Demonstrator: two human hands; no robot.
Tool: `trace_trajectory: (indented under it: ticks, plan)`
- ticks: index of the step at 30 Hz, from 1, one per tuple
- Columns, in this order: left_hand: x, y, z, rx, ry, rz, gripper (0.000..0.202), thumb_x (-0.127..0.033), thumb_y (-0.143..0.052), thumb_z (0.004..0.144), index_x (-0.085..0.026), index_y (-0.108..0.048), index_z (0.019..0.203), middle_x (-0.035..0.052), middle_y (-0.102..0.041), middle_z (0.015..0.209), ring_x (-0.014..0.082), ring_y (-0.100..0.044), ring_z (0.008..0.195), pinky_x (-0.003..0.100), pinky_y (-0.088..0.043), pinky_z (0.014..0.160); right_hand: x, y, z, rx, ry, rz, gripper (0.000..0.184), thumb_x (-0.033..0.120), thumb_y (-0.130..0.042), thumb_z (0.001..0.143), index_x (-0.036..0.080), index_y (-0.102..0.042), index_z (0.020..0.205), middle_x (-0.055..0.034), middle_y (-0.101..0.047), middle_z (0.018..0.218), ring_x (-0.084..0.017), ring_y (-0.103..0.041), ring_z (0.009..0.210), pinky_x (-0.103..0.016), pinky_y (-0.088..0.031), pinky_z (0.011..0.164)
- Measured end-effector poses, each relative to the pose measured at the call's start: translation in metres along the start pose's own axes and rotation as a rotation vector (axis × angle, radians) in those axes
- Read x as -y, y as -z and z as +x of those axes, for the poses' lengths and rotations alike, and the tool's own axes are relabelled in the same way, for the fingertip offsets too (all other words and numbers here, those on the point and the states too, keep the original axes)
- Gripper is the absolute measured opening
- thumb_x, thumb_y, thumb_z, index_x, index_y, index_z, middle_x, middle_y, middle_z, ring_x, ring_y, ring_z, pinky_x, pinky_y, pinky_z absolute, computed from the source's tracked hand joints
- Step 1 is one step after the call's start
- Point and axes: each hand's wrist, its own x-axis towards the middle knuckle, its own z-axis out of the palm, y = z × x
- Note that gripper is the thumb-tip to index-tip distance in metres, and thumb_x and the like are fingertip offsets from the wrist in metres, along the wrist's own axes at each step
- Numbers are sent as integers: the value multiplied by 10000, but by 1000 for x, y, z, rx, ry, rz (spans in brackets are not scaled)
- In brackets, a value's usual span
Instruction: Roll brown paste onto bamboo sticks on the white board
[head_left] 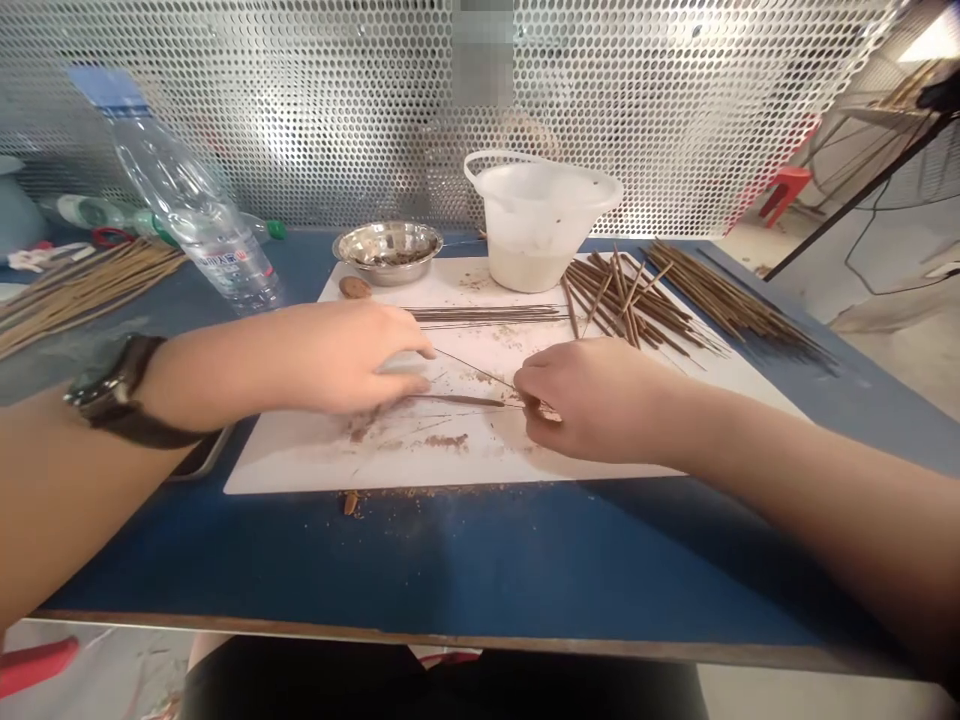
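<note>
My right hand (592, 400) is pinched around the end of a thin dark stick (476, 370) and a lump of brown paste on a white board (450, 455). The stick runs left to the index fingertip of my left hand (345, 358). A thicker brown paste-coated stick (459, 400) lies just beyond my left thumb, and I cannot tell whether that hand grips anything. Brown crumbs and smears mark the board. The fingers of my right hand hide the stick's end.
A bundle of dark sticks (480, 315) lies on the board, with heaped brown sticks (630, 305) to the right. A steel bowl (388, 252), a white bucket (536, 225), a water bottle (199, 215) and pale sticks (82, 290) stand on the blue table (375, 560) before a perforated metal screen (315, 110).
</note>
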Motion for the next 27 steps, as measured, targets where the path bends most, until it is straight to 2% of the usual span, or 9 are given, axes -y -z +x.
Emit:
trace_trajectory:
  ticks: [3,5,7,9,13,18,23,25,27]
  plan:
    - [-26,-16,-12,-23,55,-44,624,-695,-488,1070,-343,-689,1544,73,-666,1615,380,-664,1424,468,-558,1132,10,-2,-5,-20,-17,56,181,251,-589,968,199,-752,907,-95,-766,859,-246,-670,734,-352,-330,608]
    - [-40,-30,-17,-35,101,-69,842,-786,-450,1053,-238,-554,1683,140,-478,1787,419,-513,1593,508,-485,1260,11,-4,-7,-19,15,108,174,263,-588,971,203,-731,891,-81,-747,836,-227,-646,717,-343,-331,618]
    - [-48,-43,-21,-14,131,-89,979,-853,-396,1038,-195,-434,1762,161,-324,1863,436,-382,1681,540,-417,1328,8,-8,-5,-35,48,160,201,311,-596,985,206,-697,846,-70,-728,820,-205,-614,699,-332,-328,622]
    - [-50,-52,-25,11,134,-100,1031,-872,-349,1038,-182,-343,1804,155,-254,1882,424,-304,1719,548,-360,1370,1,-13,1,-82,48,199,284,380,-584,1016,207,-660,804,-65,-705,793,-192,-580,682,-328,-317,621]
    - [-52,-58,-43,26,83,-94,1036,-870,-342,1038,-194,-301,1822,135,-266,1872,400,-269,1733,547,-315,1404,-17,-28,16,-229,-3,278,345,401,-537,1045,221,-569,753,-40,-631,716,-168,-514,646,-324,-305,619]
    - [-67,-60,-69,-50,75,-50,1078,-936,-427,979,-254,-355,1810,131,-376,1830,455,-390,1675,616,-384,1365,-25,-45,28,-356,-19,396,408,381,-522,1036,259,-378,674,3,-535,634,-130,-419,579,-319,-296,593]
    - [-66,-66,-49,-76,55,-28,1192,-934,-251,1027,-14,-316,1783,250,-266,1840,454,-324,1702,595,-312,1392,-24,-51,31,-407,4,429,421,386,-547,1012,263,-356,658,4,-507,607,-130,-406,563,-326,-281,570]
    - [-60,-70,-40,-106,46,-31,1223,-946,-212,1020,6,-286,1784,256,-229,1847,443,-272,1721,580,-269,1406,-24,-51,31,-410,7,433,417,386,-551,1007,263,-358,658,4,-503,604,-132,-404,563,-328,-280,567]
    - [-57,-74,-38,-144,6,-42,1204,-943,-238,1023,-26,-243,1804,236,-196,1860,425,-252,1731,557,-256,1413,-25,-51,31,-407,7,435,413,389,-554,1003,264,-358,661,3,-505,607,-134,-404,564,-330,-279,566]
